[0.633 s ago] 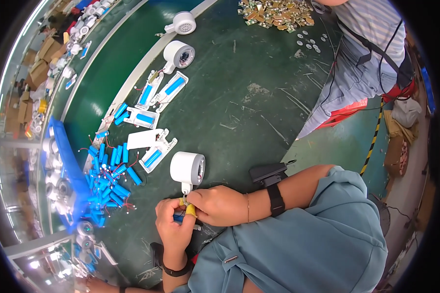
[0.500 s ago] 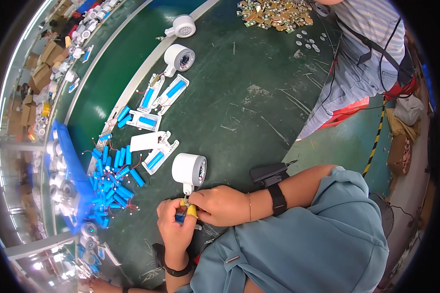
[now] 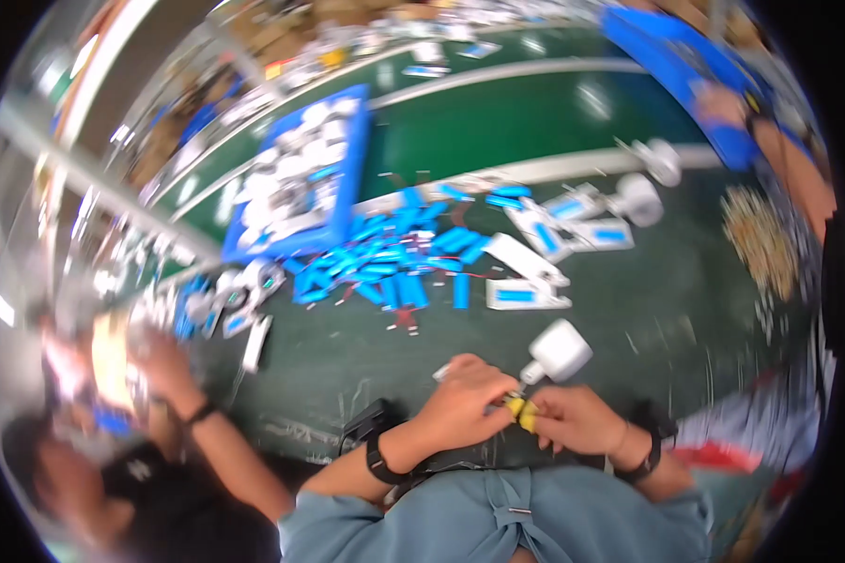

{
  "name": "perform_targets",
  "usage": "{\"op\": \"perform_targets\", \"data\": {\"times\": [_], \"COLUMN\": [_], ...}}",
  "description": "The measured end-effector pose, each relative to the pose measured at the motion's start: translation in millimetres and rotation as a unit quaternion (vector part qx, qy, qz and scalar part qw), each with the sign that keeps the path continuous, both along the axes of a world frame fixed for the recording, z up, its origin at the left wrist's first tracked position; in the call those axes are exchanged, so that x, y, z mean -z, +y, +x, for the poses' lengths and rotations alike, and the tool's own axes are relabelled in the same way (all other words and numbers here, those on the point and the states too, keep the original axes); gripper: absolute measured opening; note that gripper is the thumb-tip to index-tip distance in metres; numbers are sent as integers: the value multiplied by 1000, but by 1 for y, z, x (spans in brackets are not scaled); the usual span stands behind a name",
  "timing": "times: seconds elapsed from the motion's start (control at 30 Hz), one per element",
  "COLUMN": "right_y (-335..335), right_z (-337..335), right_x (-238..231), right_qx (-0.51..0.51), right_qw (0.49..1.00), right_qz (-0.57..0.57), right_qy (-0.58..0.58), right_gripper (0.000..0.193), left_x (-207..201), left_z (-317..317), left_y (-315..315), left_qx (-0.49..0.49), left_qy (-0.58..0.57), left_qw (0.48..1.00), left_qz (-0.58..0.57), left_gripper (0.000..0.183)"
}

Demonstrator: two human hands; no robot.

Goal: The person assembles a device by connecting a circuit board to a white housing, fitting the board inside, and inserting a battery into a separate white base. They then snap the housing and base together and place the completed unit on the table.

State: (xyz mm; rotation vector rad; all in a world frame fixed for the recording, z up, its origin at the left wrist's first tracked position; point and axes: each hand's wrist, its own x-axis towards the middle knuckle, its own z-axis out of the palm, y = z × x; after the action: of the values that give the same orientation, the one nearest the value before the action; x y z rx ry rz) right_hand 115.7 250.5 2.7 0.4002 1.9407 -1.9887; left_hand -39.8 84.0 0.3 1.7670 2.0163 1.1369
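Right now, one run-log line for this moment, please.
left hand and right hand: together at white part | grip: unclear | beyond: blue cylinders, white housings

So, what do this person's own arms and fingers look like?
Blue-grey sleeves leave the forearms uncovered. Each wrist wears a black band, with a black box beside the left one. The fingers are bare except for yellow coverings on some.

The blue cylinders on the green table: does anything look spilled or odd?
The blue cylinders lie heaped at all angles beside the blue tray, so they look untidy, perhaps tipped out; blur hides any damage.
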Motion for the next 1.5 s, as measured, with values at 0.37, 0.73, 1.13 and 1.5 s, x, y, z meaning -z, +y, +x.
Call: {"op": "perform_targets", "data": {"times": [0.37, 0.73, 1.13, 1.5], "right_y": [-9, -3, 100, 183], "right_z": [12, 4, -47, -114], "right_x": [3, -7, -23, -16], "right_qx": [29, -2, 223, 349], "right_qw": [999, 988, 798, 882], "right_qz": [29, 92, 486, 287], "right_qy": [22, 122, 279, 136], "right_gripper": [11, 13, 27, 24], "left_x": [-35, -49, -13, -26], "left_z": [-27, -168, -109, -15], "left_y": [-60, -266, -169, -38], "left_qx": [-72, -639, -458, -167], "left_qy": [-521, 70, 194, 70], "left_qw": [850, 766, 867, 983], "left_qz": [18, 14, -13, -34], "left_gripper": [21, 26, 23, 23]}}
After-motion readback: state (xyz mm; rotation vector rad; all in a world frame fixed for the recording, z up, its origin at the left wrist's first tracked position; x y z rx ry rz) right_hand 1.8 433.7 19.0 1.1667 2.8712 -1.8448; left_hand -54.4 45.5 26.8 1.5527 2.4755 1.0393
